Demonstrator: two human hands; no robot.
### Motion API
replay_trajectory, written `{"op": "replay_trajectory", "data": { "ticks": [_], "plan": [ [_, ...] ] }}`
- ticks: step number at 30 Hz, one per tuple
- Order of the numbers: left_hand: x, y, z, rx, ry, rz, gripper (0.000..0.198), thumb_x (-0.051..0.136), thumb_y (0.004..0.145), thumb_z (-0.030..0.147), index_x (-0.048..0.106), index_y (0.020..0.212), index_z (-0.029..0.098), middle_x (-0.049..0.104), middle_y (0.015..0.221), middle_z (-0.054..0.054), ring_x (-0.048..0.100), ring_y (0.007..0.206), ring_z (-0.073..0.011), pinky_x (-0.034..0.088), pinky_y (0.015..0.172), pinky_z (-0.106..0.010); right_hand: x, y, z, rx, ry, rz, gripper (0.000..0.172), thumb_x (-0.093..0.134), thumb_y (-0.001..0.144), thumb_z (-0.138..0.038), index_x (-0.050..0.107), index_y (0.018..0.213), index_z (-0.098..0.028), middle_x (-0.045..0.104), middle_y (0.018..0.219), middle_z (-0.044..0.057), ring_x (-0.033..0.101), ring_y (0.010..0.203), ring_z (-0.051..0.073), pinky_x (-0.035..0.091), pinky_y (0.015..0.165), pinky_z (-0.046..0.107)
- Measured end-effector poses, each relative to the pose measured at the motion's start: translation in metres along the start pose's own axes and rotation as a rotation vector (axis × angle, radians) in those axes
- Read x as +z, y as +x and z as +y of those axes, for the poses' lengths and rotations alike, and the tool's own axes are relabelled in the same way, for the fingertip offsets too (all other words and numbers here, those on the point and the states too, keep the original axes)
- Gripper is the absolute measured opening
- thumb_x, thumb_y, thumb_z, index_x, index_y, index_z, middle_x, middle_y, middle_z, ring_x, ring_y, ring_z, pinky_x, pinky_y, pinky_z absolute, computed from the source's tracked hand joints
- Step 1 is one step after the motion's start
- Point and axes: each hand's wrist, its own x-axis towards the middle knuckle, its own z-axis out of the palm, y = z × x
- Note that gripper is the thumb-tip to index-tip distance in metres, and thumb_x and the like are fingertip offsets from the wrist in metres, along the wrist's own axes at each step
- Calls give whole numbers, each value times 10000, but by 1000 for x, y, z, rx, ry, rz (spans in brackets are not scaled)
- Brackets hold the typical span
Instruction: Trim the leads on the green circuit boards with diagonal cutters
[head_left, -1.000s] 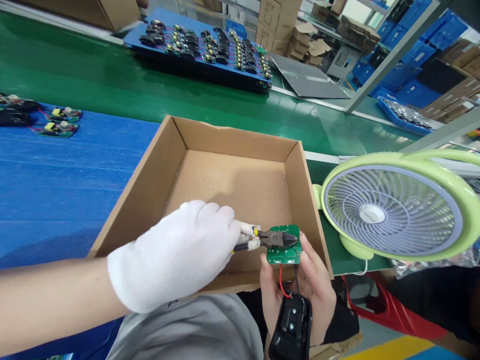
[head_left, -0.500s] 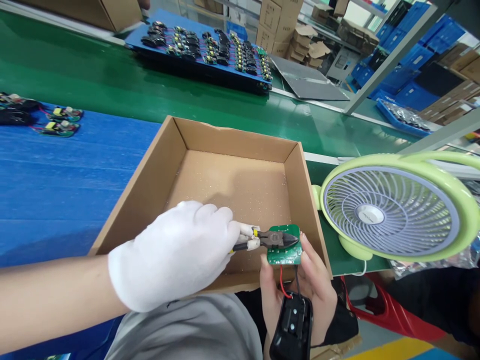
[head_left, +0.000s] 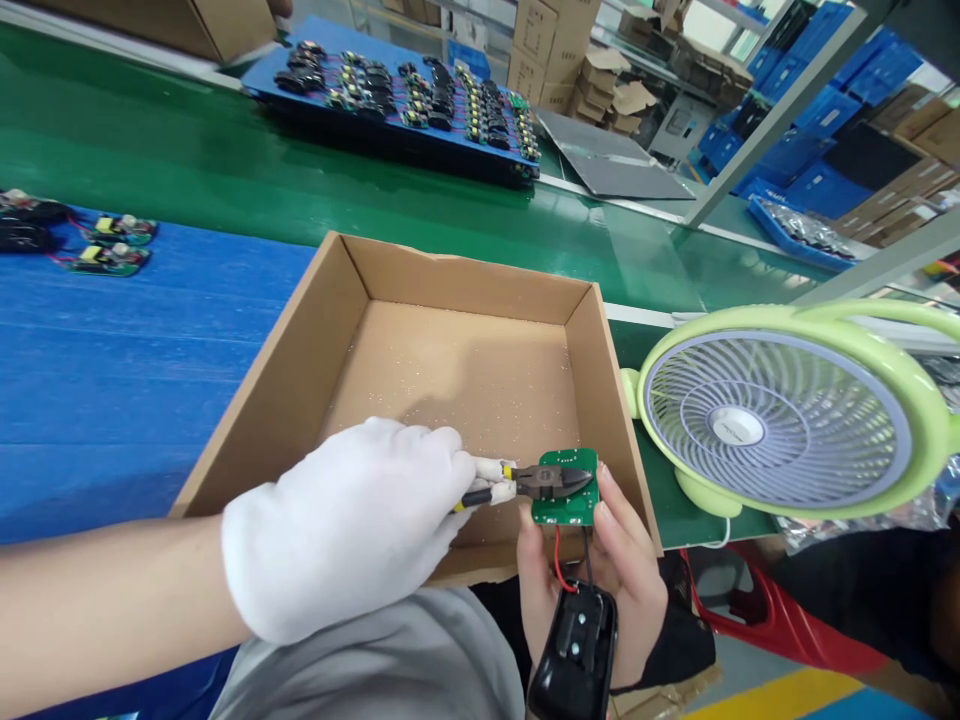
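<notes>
- My L hand (head_left: 352, 520), white glove on, is at 9 o'c of the green PCB (head_left: 574, 512); fingers curled tight round the handles of the pliers (head_left: 544, 481).
- Pliers' head points to 3 o'c, over the PCB face; can't tell if it's touching.
- My R hand (head_left: 637, 590), bare, pinches the PCB by opp. edges.
- PCB is held over the 4 o'c part of an open cardboard box (head_left: 465, 285); light specks dot the box floor.
- Red wire (head_left: 557, 560) & blk wire (head_left: 587, 560) run from PCB's 6 o'c edge to a blk casing (head_left: 574, 655), lying over my R palm.
- Green fan (head_left: 780, 420): 3 o'c of box, just beside it.
- Blue mat (head_left: 187, 320): 9 o'c of box; spare boards (head_left: 112, 262) on it, approx 10 o'c.
- Blue tray (head_left: 322, 30) w/ rows of boards + blk parts: 12 o'c, on the green belt (head_left: 225, 170).
</notes>
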Motion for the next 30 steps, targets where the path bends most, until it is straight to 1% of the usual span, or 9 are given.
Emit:
{"op": "replay_trajectory", "data": {
  "ticks": [4, 8, 10, 12, 15, 18, 24, 26, 30],
  "plan": [
    [-1, -3, -2, -15, -46, 1, 245, 558, 871, 86, 630, 719, 265, 607, 585, -24, 578, 456, -257, 336, 520, -395, -1, 2, 4, -57, 13, 9, 785, 970, 945, -266, 584, 1625, -187, 760, 1523, 168, 850, 1247, 260, 792, 855, 323],
    [-1, -2, -3, -33, -59, 12, 241, 558, 915, 103, 665, 770, 263, 599, 598, -20, 547, 474, -244, 337, 543, -394, 2, 3, -3, 12, 15, 26, 759, 974, 940, -283, 594, 1593, -199, 774, 1486, 161, 861, 1210, 264, 797, 843, 341],
    [1, -2, -3, -30, -45, 4, 227, 573, 903, 106, 663, 768, 264, 594, 599, -23, 536, 474, -242, 325, 544, -395, 4, 2, -9, 57, 22, 43, 708, 953, 958, -262, 607, 1574, -202, 774, 1475, 153, 852, 1229, 254, 792, 881, 347],
    [3, -2, -3, -34, -22, -14, 210, 586, 892, 115, 654, 759, 263, 601, 606, -31, 546, 477, -250, 328, 543, -400, 6, 2, -13, 82, 18, 60, 703, 946, 956, -219, 609, 1573, -208, 774, 1475, 142, 845, 1244, 238, 782, 920, 336],
    [6, -2, -4, -60, -16, -58, 179, 580, 897, 136, 679, 803, 252, 677, 694, -65, 631, 546, -294, 395, 562, -412, 8, 1, -16, 87, -14, 66, 730, 963, 933, -193, 613, 1573, -213, 768, 1498, 147, 840, 1260, 245, 779, 933, 342],
    [4, -1, -4, -86, -32, -139, 159, 582, 902, 168, 705, 833, 243, 713, 773, -92, 679, 626, -329, 449, 588, -426, 9, 1, -15, 69, -32, 68, 694, 945, 946, -180, 622, 1560, -196, 769, 1504, 167, 837, 1276, 266, 785, 909, 361],
    [-4, 7, 0, -160, -13, -327, 141, 607, 912, 230, 714, 821, 236, 684, 764, -105, 682, 652, -349, 445, 594, -438, 9, 2, -15, 58, -24, 76, 673, 921, 954, -136, 629, 1558, -181, 772, 1502, 170, 835, 1280, 252, 775, 933, 351],
    [-5, 9, 1, -177, -7, -355, 134, 618, 908, 234, 721, 822, 235, 694, 778, -114, 692, 672, -356, 446, 599, -438, 9, 3, -15, 58, -34, 73, 666, 908, 959, -126, 628, 1561, -181, 776, 1494, 170, 841, 1261, 251, 775, 927, 354],
    [-6, 11, 2, -164, 13, -358, 169, 609, 914, 220, 734, 800, 238, 674, 744, -105, 667, 645, -336, 404, 581, -418, 9, 6, -16, 18, -36, 66, 642, 872, 964, -101, 625, 1555, -146, 787, 1464, 176, 846, 1242, 237, 766, 939, 329]
  ]
}}
